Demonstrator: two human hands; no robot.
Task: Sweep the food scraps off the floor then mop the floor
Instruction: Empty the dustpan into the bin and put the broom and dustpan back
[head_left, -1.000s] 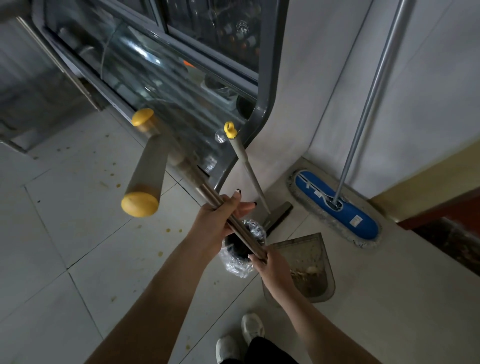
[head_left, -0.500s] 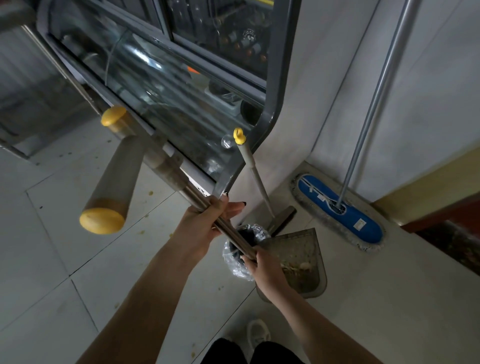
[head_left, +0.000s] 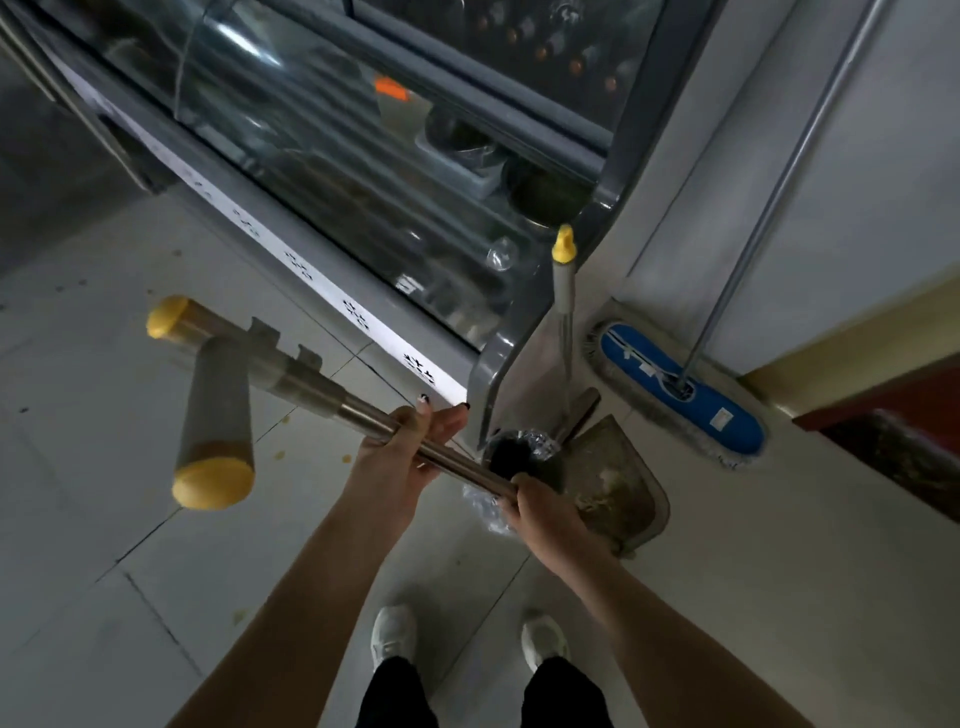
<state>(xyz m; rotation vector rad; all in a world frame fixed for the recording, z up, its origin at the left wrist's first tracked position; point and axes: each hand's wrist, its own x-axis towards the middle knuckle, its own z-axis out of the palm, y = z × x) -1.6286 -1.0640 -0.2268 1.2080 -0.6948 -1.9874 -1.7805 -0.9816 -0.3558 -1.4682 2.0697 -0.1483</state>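
Two hands hold one roller mop (head_left: 363, 415) in the air. The left hand (head_left: 400, 457) takes the metal pole higher up, its grip loose: the pole lies across the palm, thumb over it and fingers reaching past. The right hand (head_left: 545, 514) is lower on the pole, its grip closed round it with the fingers curled. The mop's grey roller head (head_left: 215, 410) hangs off the floor (head_left: 104, 571) to the left and carries two yellow end caps. A second mop, a flat mop (head_left: 680, 387) with a blue pad, stands on the floor with its pole leaning on the wall to the right. One dustpan (head_left: 618, 467) lies near the right hand with a heap of food scraps (head_left: 602, 493) in it, and one upright handle (head_left: 563, 291) with a yellow tip rises behind it. One small bin (head_left: 519, 457) with a clear liner sits just beside the dustpan, at the corner of a glass display case (head_left: 363, 156). A few yellowish spots (head_left: 280, 454) mark the tiles. Two white shoes (head_left: 395, 634) show below.
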